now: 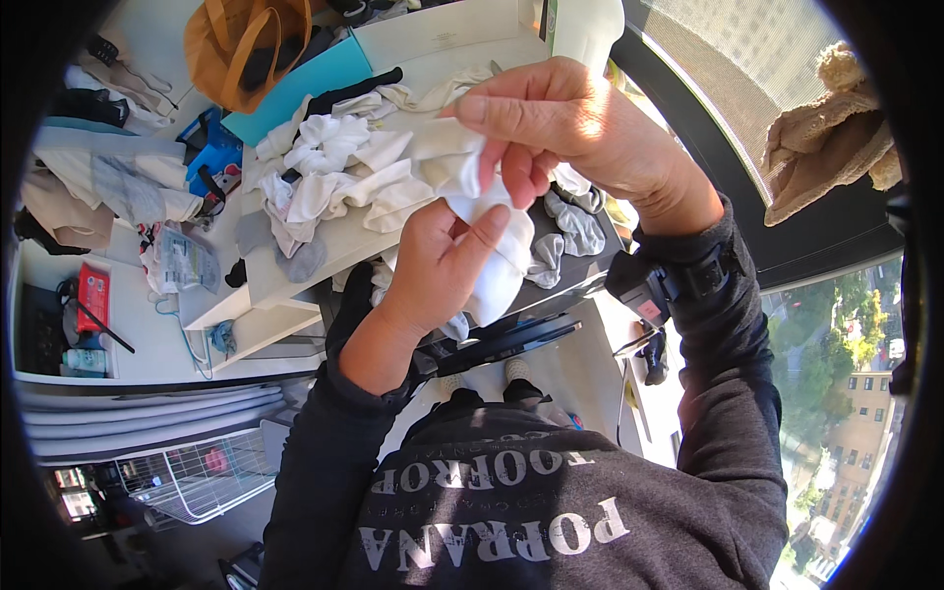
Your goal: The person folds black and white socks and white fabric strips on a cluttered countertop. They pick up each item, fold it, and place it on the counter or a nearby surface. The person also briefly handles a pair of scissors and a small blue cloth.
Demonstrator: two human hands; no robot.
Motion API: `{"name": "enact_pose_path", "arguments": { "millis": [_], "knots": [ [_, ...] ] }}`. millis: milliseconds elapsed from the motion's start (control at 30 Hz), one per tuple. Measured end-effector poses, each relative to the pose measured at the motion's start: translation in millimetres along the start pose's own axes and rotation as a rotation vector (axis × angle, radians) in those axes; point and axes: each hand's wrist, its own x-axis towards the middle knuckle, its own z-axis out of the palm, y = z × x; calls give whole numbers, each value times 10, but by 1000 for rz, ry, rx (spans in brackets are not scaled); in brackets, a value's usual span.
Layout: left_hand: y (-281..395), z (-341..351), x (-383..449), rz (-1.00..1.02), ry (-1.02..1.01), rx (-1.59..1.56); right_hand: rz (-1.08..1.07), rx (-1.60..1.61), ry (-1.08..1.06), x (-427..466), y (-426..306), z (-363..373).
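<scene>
A white sock or similar soft cloth (pixel 495 284) hangs between my two hands, bunched at its middle. My left hand (pixel 435 262) grips it from below, with the thumb laid across the front. Higher up, my right hand (pixel 553 122) pinches the cloth between thumb and fingers. Behind it spreads a loose pile of white socks and cloths (pixel 354 181), topped by a ruffled white scrunchie-like piece (pixel 328 144). Grey socks (pixel 575 225) lie on a dark surface just beyond and below my right hand.
At the back stand a teal box panel (pixel 302 88) and a tan handled bag (pixel 243 59). Folded garments (pixel 133 173) and a red packet (pixel 94 295) are on the left. Below them is a white wire basket (pixel 199 476). A window (pixel 841 413) borders the right.
</scene>
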Motion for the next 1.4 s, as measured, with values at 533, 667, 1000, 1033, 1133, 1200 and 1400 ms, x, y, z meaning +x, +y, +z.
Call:
{"name": "enact_pose_path", "arguments": {
  "millis": [533,667,1000,1033,1133,1200,1400],
  "knots": [
    [-307,-71,-442,-267,98,-42,251,303,352,-936,1444,664],
    [-365,-92,-746,-428,11,-60,262,484,222,-1219,1486,523],
    [-405,-191,-880,-464,-148,-65,351,546,394,-1402,1624,584],
    [-408,-170,-862,-502,-175,-26,333,595,372,-1397,1615,574],
    [-417,-69,-867,-350,-120,-173,138,723,415,-1323,1555,591],
    [-397,-117,-891,-462,-34,-273,58,689,459,-1261,1467,590],
    [-208,-277,-881,-243,237,-639,81,421,364,-1040,1262,621]
  ]
}}
